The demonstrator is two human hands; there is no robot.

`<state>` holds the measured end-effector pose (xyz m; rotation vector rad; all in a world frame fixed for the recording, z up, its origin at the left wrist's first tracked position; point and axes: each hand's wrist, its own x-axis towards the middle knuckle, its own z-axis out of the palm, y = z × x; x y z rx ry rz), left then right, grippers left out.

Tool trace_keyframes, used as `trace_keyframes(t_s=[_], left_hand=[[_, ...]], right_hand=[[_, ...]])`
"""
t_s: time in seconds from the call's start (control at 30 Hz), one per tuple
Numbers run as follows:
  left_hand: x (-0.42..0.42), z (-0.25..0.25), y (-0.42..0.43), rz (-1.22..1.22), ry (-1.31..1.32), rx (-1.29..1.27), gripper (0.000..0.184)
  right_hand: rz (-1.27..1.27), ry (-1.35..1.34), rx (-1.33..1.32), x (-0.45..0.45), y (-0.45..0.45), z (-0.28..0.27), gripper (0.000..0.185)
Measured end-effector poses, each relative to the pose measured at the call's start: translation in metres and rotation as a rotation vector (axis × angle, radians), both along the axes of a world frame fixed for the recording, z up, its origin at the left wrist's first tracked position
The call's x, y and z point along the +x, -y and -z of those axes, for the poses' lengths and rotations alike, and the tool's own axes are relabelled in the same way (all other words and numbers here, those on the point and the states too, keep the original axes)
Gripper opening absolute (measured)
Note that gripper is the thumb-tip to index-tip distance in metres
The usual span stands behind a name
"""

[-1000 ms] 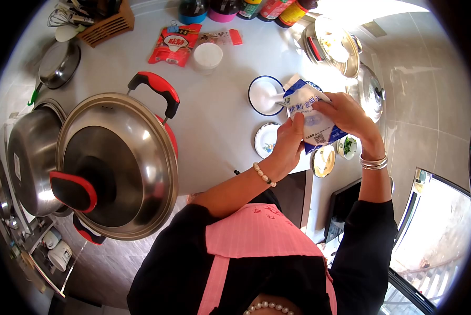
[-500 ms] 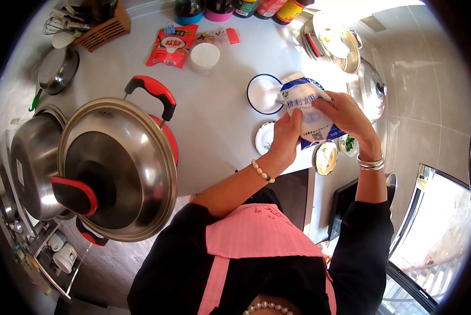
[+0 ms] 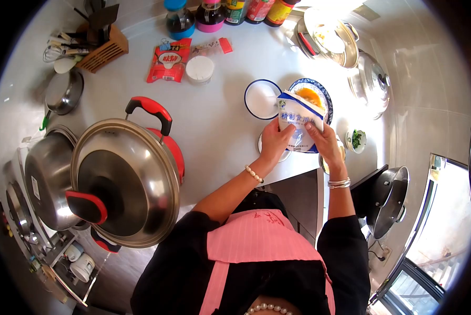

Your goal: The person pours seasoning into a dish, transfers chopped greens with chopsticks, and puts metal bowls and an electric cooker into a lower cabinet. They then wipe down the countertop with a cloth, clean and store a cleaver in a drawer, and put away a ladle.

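Observation:
A white and blue bag of salt (image 3: 297,116) is held upright between my two hands. My left hand (image 3: 275,139) grips its lower left side, thumb on the front. My right hand (image 3: 326,143) holds the lower right side, its thumb also pressed on the front. Just left of the bag's top is a blue-rimmed white bowl (image 3: 262,100) with white contents. Behind the bag, a blue-patterned dish (image 3: 327,100) with something orange in it is partly covered. Under my hands, a small plate (image 3: 284,156) is mostly hidden.
A large lidded pot (image 3: 125,181) with red handles stands at the left. A red packet (image 3: 169,60) and a white tub (image 3: 199,69) lie farther back, near several bottles (image 3: 210,16). A bowl of chopped greens (image 3: 356,140) is at the right, below steel pots (image 3: 369,86).
My right hand has moved from the bag's upper right corner down to its lower side. The bag has shifted slightly left, uncovering the dish with the orange contents. The view has shifted too.

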<state>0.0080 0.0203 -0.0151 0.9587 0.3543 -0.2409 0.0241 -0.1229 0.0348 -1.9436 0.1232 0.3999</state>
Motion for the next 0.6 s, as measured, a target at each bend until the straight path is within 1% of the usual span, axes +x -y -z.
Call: trace_keyframes(t_s=[0.07,0.17,0.23,0.3,0.37,0.43,0.47,0.5,0.57,0.6], left_hand=[[0.000,0.006,-0.003,0.035,0.036,0.086,0.028],[-0.004,0.005,-0.007,0.071,0.091,0.251,0.030],[-0.009,-0.013,-0.014,0.131,0.127,0.401,0.031],[-0.015,-0.018,-0.011,0.114,0.247,0.463,0.034],[-0.015,-0.027,-0.013,0.110,0.409,0.529,0.037],[-0.022,-0.049,-0.017,0.122,0.574,0.587,0.040],[-0.021,-0.063,-0.021,0.179,0.570,0.603,0.043],[-0.024,-0.074,-0.022,0.160,0.617,0.611,0.043],[-0.025,-0.089,-0.026,0.107,0.728,0.633,0.043],[-0.029,-0.089,-0.024,0.120,0.637,0.454,0.042]], right_hand=[[0.087,0.006,0.091,-0.009,-0.002,0.015,0.034],[0.184,0.018,0.298,-0.022,-0.008,0.025,0.035],[0.272,0.014,0.516,-0.032,-0.008,0.036,0.035],[0.339,0.065,0.773,-0.042,-0.008,0.043,0.037],[0.330,0.080,0.952,-0.045,-0.001,0.060,0.038],[0.366,0.118,1.087,-0.045,-0.002,0.057,0.042],[0.355,0.135,1.104,-0.041,-0.004,0.054,0.048],[0.346,0.137,1.123,-0.042,-0.006,0.047,0.054],[0.287,0.201,1.155,-0.033,-0.009,0.040,0.056],[0.271,0.192,1.164,-0.034,-0.009,0.033,0.055]])
